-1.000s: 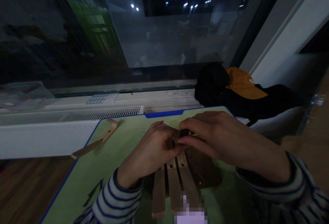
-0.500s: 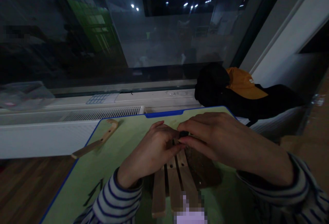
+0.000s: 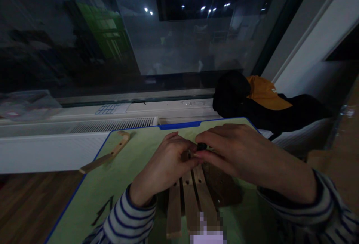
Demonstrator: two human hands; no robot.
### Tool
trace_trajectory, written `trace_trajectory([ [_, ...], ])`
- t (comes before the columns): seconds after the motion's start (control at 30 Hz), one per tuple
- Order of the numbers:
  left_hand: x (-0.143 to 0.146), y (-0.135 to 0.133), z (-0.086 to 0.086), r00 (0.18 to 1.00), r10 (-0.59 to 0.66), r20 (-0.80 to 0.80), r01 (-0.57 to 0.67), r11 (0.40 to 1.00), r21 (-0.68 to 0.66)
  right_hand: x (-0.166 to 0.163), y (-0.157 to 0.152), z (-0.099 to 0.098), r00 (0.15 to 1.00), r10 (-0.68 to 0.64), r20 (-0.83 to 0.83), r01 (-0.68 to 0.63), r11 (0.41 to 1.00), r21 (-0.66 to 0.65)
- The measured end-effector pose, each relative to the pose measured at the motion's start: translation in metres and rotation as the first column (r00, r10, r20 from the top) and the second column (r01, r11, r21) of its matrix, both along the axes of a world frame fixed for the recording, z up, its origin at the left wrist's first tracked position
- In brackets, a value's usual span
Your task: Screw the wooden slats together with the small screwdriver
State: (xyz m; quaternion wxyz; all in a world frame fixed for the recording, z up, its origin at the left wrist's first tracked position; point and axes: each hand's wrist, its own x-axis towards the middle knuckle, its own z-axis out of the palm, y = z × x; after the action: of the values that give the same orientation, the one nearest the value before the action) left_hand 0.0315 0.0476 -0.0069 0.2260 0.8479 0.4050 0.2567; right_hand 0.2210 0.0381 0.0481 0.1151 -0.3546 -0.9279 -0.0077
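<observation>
Three light wooden slats (image 3: 191,201) with small drilled holes lie side by side in front of me, their far ends under my hands. My left hand (image 3: 165,163) is closed over those far ends, thumb and fingers pressing on the wood. Between the thumb and fingers of my right hand (image 3: 238,152) is a small black round piece (image 3: 201,146), held just above the slats and close to my left fingertips. Its exact kind is too dark to make out. A brown flat object (image 3: 226,186) lies under the slats' right side.
One more wooden slat (image 3: 108,156) with a curved end lies at the green, blue-edged board's (image 3: 140,143) left. Thin black strips (image 3: 103,209) lie nearer me. Behind are a white radiator (image 3: 56,145), a window sill, dark cloth and an orange cap (image 3: 266,90).
The view has tilted up slightly. Both hands stay at the slats' far ends; the right fingers have shifted a little around the black piece, which shows more now.
</observation>
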Motion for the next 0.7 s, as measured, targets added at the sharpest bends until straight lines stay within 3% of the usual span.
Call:
trace_trajectory([
  [0.23,-0.0033,-0.0014,0.0018,0.999,-0.023,-0.046,0.023,1.0,-0.001,0.0025,-0.0001,0.0031,0.996,0.063,-0.056,-0.068,0.994,-0.082],
  [0.5,-0.0038,-0.0022,0.0053,0.993,-0.096,-0.066,0.094,0.995,-0.032,0.0009,0.0019,0.0024,0.999,0.021,-0.042,-0.022,1.0,-0.02],
  [0.7,-0.0007,-0.0005,0.0018,1.0,0.002,-0.016,-0.002,1.0,-0.001,0.0014,0.0013,0.0008,0.999,0.017,-0.032,-0.017,1.0,-0.005],
])
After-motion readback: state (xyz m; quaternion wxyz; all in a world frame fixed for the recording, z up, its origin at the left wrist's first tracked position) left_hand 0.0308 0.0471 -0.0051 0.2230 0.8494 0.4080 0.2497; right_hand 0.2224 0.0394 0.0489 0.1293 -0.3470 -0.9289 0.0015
